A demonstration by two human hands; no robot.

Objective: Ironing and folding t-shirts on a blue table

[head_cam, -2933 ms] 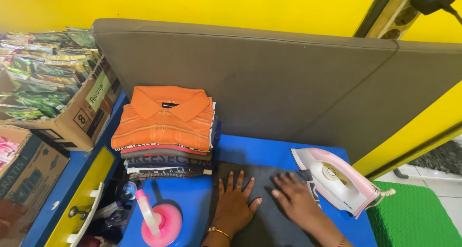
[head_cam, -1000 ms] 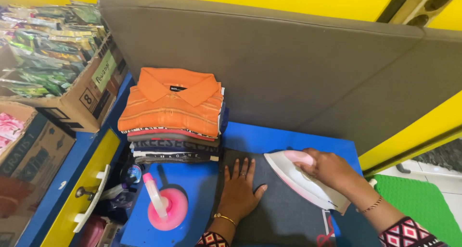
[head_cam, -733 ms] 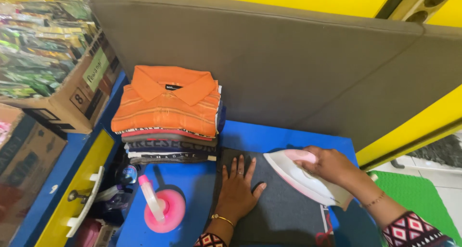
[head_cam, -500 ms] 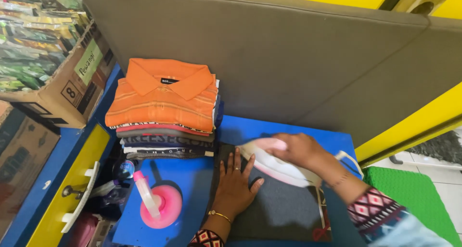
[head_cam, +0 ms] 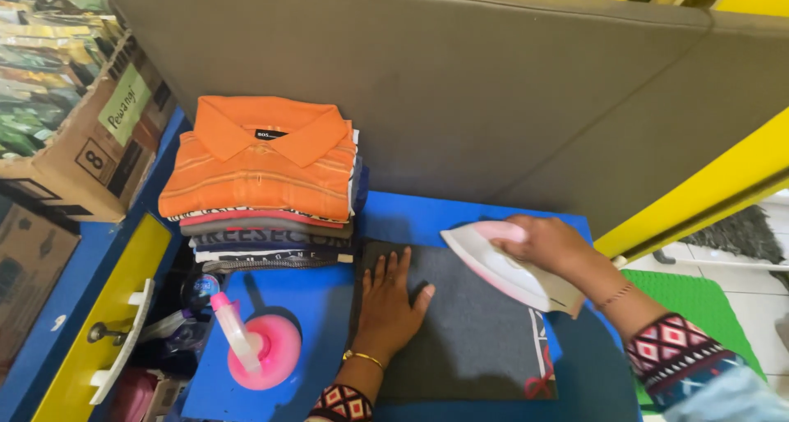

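At the lower centre of the frame, a dark grey cloth (head_cam: 468, 323) is pressed flat on the blue board (head_cam: 304, 307) by the left hand (head_cam: 390, 299), its fingers spread open and nothing gripped. Just right of centre, a pink-and-white iron (head_cam: 501, 266) is held by its handle in the closed right hand (head_cam: 546, 245), its sole on the cloth. A stack of folded shirts (head_cam: 263, 184) is seen at left, and a pink spray bottle (head_cam: 255, 348) at lower left.

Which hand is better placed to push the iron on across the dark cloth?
The right hand: it already grips the pink and white iron on the dark grey cloth. The left hand lies flat, fingers spread, pinning the cloth's near-left part.
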